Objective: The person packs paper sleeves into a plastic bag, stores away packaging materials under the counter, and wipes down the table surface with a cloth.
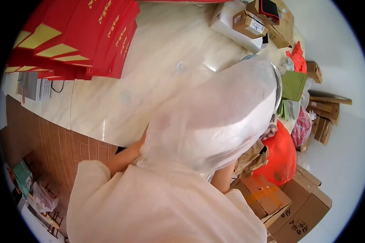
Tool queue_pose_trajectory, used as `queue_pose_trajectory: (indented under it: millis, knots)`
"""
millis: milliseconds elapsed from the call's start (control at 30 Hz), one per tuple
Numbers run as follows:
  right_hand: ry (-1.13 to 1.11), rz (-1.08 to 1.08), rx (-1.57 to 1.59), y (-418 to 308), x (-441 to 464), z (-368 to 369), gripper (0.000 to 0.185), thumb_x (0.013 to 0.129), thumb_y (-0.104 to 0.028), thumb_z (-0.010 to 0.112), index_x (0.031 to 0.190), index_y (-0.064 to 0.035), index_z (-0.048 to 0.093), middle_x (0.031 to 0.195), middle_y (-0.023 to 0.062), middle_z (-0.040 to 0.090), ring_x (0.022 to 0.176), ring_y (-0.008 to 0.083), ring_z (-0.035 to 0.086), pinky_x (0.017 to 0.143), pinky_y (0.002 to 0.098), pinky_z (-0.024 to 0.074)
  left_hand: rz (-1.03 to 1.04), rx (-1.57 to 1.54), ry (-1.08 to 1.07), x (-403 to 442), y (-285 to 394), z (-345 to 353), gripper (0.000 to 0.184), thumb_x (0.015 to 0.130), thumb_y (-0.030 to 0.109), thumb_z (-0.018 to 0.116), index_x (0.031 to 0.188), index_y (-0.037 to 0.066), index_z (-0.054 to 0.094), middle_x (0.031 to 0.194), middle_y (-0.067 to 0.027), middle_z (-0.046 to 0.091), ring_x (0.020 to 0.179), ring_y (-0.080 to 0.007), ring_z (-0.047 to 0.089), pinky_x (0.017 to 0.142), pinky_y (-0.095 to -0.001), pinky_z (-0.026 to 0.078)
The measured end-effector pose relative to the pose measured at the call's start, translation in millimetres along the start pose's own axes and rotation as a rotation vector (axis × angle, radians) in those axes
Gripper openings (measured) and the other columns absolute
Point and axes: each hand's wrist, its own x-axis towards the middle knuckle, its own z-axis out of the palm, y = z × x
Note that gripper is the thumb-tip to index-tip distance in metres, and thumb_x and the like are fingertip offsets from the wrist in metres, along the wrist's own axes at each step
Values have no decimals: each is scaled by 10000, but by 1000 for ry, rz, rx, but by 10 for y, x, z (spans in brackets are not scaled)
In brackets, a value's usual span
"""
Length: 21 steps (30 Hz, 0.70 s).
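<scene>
A large translucent whitish plastic bag or sheet (215,109) bulges in front of my body, over the pale marble-patterned table. Along its right side runs a curved, shiny rim (278,87). My left forearm reaches up to the bag's lower left edge, and a faint pinkish patch shows through the plastic there. My right forearm passes beneath the lower right edge. Both hands are covered by the plastic, so their fingers and whatever they hold cannot be made out. Brown crumpled paper (251,159) lies just right of my right forearm.
Red boxes with gold lettering (89,36) stand at the upper left, above a grey device (28,86). Small cartons (249,25) sit at the top right. On the right are a green box (293,86), a red bag (280,154) and open cardboard boxes (300,210).
</scene>
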Motion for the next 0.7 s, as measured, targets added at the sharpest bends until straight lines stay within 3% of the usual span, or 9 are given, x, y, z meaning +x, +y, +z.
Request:
queue_pose_trajectory:
  millis: [300, 567, 600, 667, 700]
  knots:
    - [2, 184, -41, 437, -62, -122, 481, 886, -371, 532, 1212, -18, 510, 1151, 114, 569, 1048, 232, 553, 904, 369, 475, -395, -35, 304, -1073, 530, 279, 525, 827, 204, 551, 1294, -15, 453, 996, -70, 636, 902, -153, 584, 848, -279, 437]
    - [-50, 575, -7, 1430, 290, -456, 498, 881, -393, 533, 1198, -9, 521, 1142, 118, 576, 1047, 234, 555, 910, 370, 468, -582, -215, 379, -1259, 35, 139, 527, 832, 216, 544, 1304, 4, 446, 1112, -76, 592, 938, -154, 569, 840, -277, 438]
    - [-96, 602, 13, 1519, 341, -454, 500, 880, -395, 533, 1197, -8, 522, 1141, 119, 577, 1046, 235, 555, 910, 370, 467, -615, -168, 351, -1230, -53, 34, 527, 833, 218, 543, 1305, 6, 445, 1127, -77, 587, 942, -154, 567, 839, -277, 438]
    - [-287, 645, 55, 1408, 308, -240, 510, 884, -395, 535, 1210, -4, 503, 1155, 108, 571, 1054, 228, 556, 921, 373, 470, -590, 219, 95, -1225, -205, -400, 515, 841, 220, 543, 1306, 20, 450, 1188, -78, 555, 994, -155, 553, 856, -284, 436]
    - [-290, 648, 71, 1372, 291, -178, 510, 884, -395, 535, 1210, -4, 503, 1155, 108, 571, 1054, 228, 556, 921, 373, 470, -549, 583, -171, -1256, -206, -619, 504, 849, 222, 543, 1308, 33, 455, 1249, -79, 523, 1046, -156, 539, 873, -292, 435]
